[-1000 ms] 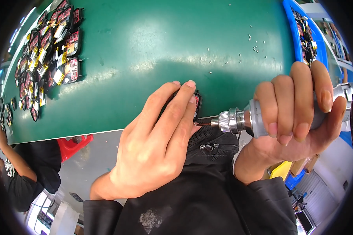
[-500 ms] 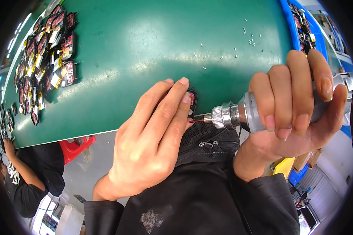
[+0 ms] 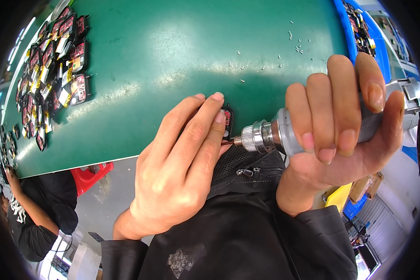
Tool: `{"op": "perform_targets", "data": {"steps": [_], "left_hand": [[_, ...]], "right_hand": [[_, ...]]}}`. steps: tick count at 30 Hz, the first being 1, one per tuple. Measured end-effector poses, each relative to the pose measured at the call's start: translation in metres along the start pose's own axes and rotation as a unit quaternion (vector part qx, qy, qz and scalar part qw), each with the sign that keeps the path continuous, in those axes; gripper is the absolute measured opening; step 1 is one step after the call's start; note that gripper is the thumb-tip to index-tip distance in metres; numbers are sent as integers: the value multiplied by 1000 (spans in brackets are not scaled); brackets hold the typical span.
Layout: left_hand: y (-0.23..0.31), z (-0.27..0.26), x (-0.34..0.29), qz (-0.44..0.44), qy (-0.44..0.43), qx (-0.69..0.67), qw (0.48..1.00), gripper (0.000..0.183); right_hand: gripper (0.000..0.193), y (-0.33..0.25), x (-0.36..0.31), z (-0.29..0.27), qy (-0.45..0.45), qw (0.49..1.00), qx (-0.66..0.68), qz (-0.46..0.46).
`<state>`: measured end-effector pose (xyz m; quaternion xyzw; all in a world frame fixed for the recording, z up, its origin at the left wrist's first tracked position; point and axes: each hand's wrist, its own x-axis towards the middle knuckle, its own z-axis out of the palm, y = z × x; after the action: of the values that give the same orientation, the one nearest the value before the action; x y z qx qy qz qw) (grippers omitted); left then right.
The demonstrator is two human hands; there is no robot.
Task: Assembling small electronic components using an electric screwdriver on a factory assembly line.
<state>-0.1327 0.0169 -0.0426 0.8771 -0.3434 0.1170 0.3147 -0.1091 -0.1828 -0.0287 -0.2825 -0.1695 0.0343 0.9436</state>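
Observation:
At the near edge of the green table, my left hand [image 3: 175,156] is closed over a small black device casing [image 3: 229,122] with a red circuit board inside. Its fingers cover most of the casing; only the right side shows. My right hand [image 3: 340,121] wraps round a grey electric screwdriver [image 3: 287,134] with a silver knurled collar. The tool lies nearly level, its thin bit pointing left to the casing's near end by my left fingertips. The bit's very tip is hidden there.
Several small screws [image 3: 297,48] lie scattered on the green table [image 3: 172,51]. Many similar casings with red boards [image 3: 79,88] are heaped at the left. A blue bin [image 3: 382,51] of parts stands far right. A co-worker's arm [image 3: 32,205] reaches in at lower left, near a red stool [image 3: 91,179].
My right hand and the screwdriver have shifted left, bringing the bit further in by my left fingertips. My left hand and the casing stay almost where they were.

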Motion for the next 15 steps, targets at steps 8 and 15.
{"op": "perform_targets", "data": {"steps": [8,15], "left_hand": [[1,-12,0,-39,-76,-27,996,47],[-6,-4,-2,24,-33,10,999,46]], "right_hand": [[25,-14,4,12,47,994,-95,-12],[25,-18,13,5,30,983,-183,-3]]}}
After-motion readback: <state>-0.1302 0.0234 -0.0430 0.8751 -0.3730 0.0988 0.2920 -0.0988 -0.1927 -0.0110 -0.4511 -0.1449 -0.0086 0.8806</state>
